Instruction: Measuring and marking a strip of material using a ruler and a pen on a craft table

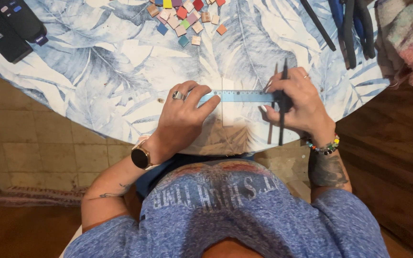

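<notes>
While the left hand (183, 114) presses flat on the blue ruler (242, 97) to pin it across a white tile (229, 112) near the worktop (96, 67) edge, the right hand (302, 102) has its grip closed on a dark pointed tool (283, 102), held upright at the ruler's end.

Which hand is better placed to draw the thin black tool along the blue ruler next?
Right, probably. The right hand already grips the thin black tool at the end of the blue ruler. The left hand lies flat on the ruler's other end, pinning it over the white piece.
</notes>
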